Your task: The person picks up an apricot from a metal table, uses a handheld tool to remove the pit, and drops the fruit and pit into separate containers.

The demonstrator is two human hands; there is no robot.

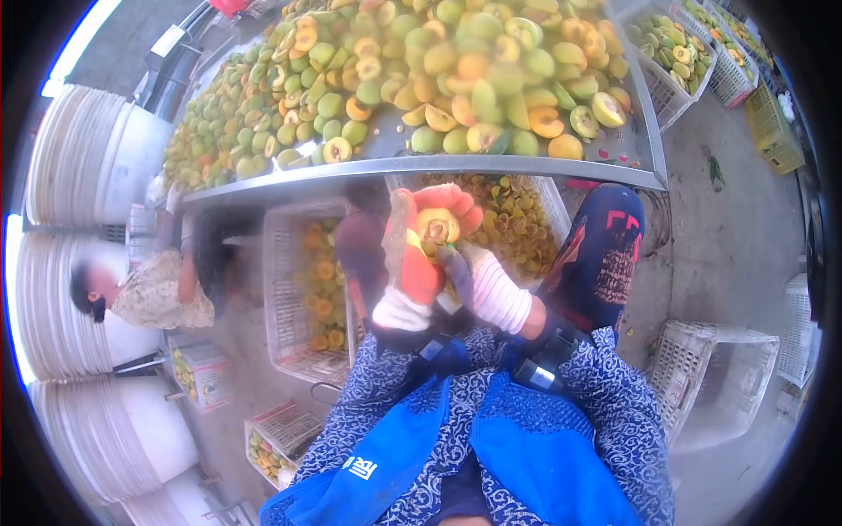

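My left hand, in an orange-red and white glove, is closed around an apricot with its cut, brownish middle facing up. Close against the fruit's lower right is my right hand, in a dark glove under a striped cuff. Its fingers look curled, and whatever they hold is hidden. Both hands are over my lap, just in front of the metal table. Halved green and orange apricots cover the tabletop. Beneath the hands, a crate holds many small brownish-yellow pieces.
At left below the table stands a white crate with orange fruit halves. A white crate lies on the floor at right. More filled crates line the upper right. A co-worker is at far left beside stacked white tubs.
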